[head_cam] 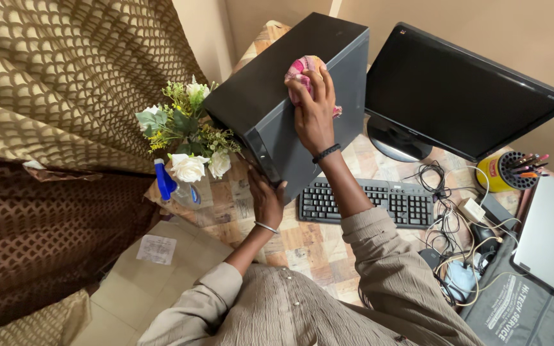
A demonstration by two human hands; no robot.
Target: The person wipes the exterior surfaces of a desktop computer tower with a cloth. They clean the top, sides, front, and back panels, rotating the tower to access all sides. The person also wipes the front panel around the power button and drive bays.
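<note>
1. Where the patterned brown curtain (46, 128) hangs at the far left, a cardboard box (155, 269) sits below it on the floor.
2. Next, a spray bottle (168, 186) with a blue nozzle stands just beside a bunch of white artificial flowers (187, 141) at the table's (309, 243) left edge.
3. Further right, the left hand (265, 198) is spread open against the lower front corner of the dark computer tower (283, 96), steadying it; the tower stands tilted on the table.
4. On the tower's side panel, the right hand (314, 109) presses a pink cloth (302, 70), fingers curled over it.
5. Beyond the tower, a black keyboard (367, 202) lies before a black monitor (463, 90).
6. Tangled cables (456, 224) lie right of the keyboard.
7. At the far right stand a yellow pen holder (504, 172) and a closed grey laptop (553, 237).
</note>
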